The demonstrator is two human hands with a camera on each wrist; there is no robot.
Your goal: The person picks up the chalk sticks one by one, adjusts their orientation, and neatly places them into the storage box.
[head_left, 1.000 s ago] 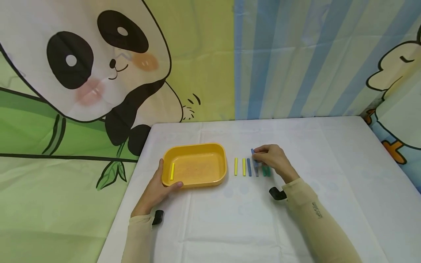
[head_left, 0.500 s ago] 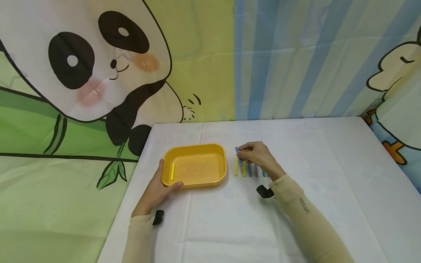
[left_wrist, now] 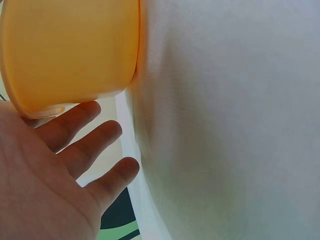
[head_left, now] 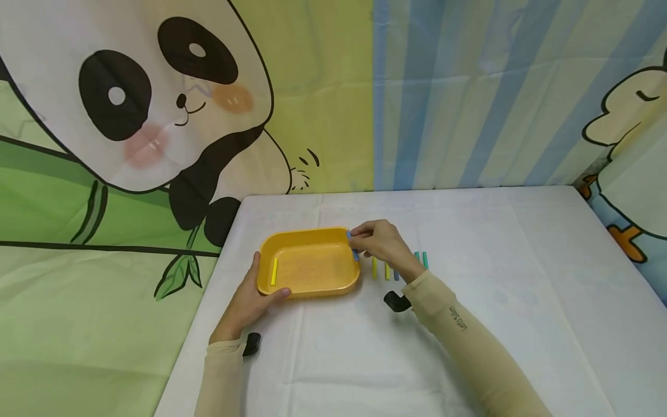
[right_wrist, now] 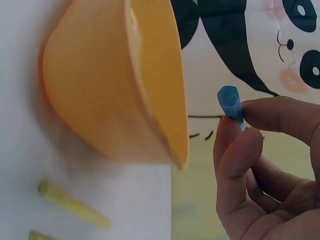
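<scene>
My right hand [head_left: 383, 240] pinches a blue, faceted, chalk-like stick [right_wrist: 230, 101] between thumb and forefinger, at the right rim of the yellow plastic tray [head_left: 312, 292]. Tilted, the stick overlaps that rim in the head view. At the tray's near left corner, my left hand [head_left: 245, 304] rests against it, thumb along the front rim. The left wrist view shows three of its fingers [left_wrist: 90, 150] straight and spread. Inside the tray, toward its left end, lies one yellow stick [head_left: 274, 272].
Right of the tray, two yellow sticks [head_left: 387, 271], a blue stick [head_left: 396, 275] and two green sticks [head_left: 425, 260] lie in a row, partly covered by my right hand and wrist. A white cloth [head_left: 339, 359] covers the table; printed curtains [head_left: 323, 104] stand behind it.
My right hand has lifted the blue chalk-like stick from the row and carried it left to the tray's right rim. The left hand and tray stay in place.
</scene>
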